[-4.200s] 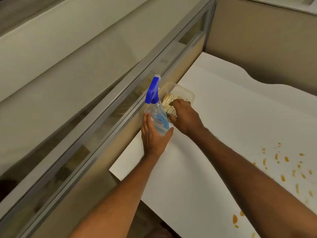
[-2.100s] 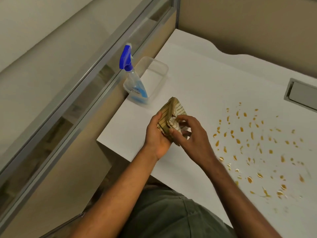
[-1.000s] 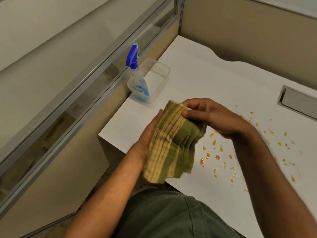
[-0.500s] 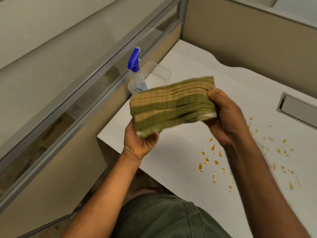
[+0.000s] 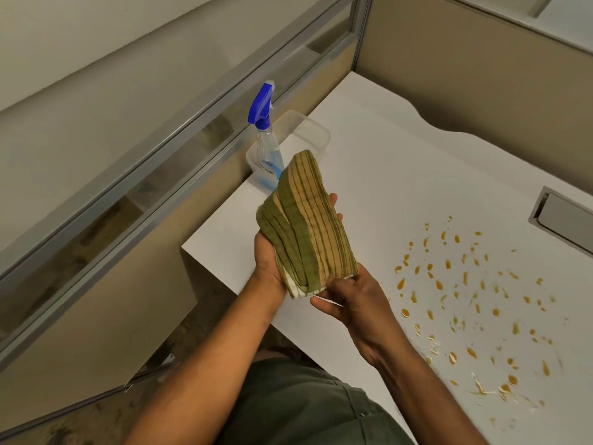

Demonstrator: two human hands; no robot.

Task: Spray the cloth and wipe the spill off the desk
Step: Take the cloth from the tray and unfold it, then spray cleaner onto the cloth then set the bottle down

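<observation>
A green and tan striped cloth (image 5: pixel 308 226), folded, lies across the palm of my left hand (image 5: pixel 268 261), held above the white desk (image 5: pixel 401 175) near its front left corner. My right hand (image 5: pixel 349 295) pinches the cloth's lower edge from underneath. A clear spray bottle (image 5: pixel 268 155) with a blue trigger head stands upright in a clear plastic tub (image 5: pixel 308 131) just behind the cloth. An orange-brown spill (image 5: pixel 475 303) of many droplets is scattered over the desk to the right of my hands.
A beige partition with a glazed aluminium-framed strip (image 5: pixel 179 146) runs along the desk's left side, and another beige panel closes the back. A grey metal cable hatch (image 5: pixel 564 220) is set into the desk at the right. My lap in green trousers (image 5: pixel 305 409) sits below the desk's edge.
The cloth was taken out of the tub while the bottle stayed in it, unfolded between both hands, then refolded. It has turned from a horizontal spread to lying along my left palm, lower down.
</observation>
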